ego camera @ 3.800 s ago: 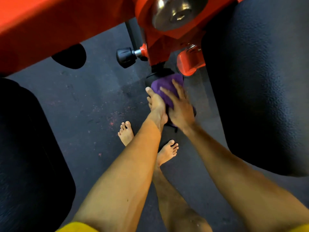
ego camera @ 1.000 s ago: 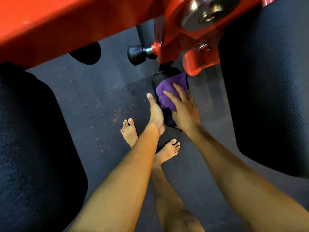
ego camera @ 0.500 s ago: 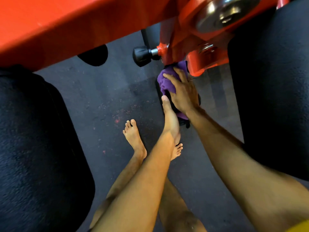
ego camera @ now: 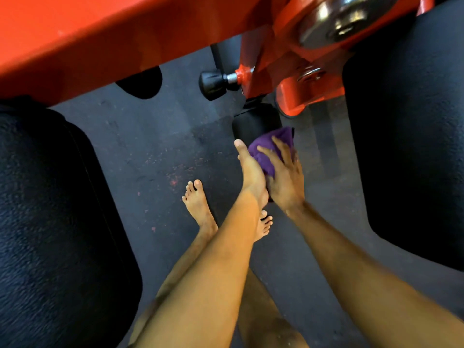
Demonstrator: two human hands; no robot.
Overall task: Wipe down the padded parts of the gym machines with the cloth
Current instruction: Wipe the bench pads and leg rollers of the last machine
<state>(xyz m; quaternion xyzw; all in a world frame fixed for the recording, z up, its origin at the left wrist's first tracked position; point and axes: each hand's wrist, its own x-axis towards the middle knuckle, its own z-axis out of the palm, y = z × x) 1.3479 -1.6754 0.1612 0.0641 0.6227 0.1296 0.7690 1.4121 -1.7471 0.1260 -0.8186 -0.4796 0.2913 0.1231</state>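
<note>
A person's right hand (ego camera: 283,179) presses a purple cloth (ego camera: 270,151) onto a small black roller pad (ego camera: 253,124) that hangs below an orange machine frame (ego camera: 125,33). The fingers lie spread and nearly straight across the bunched cloth, which covers the nearer end of the roller and leaves its far end bare. The left hand (ego camera: 251,172) sits just beside the right, touching it at the wrist, with its thumb stretched along the cloth's left edge. Its fingers are hidden behind the hand, so whether they grip the roller cannot be told. A black knob (ego camera: 212,82) juts from the frame above and to the left of the roller. Two large black pads (ego camera: 50,222) (ego camera: 406,146) flank the scene. Bare feet (ego camera: 198,204) stand on the dark speckled floor (ego camera: 155,146) beneath the arms.
</note>
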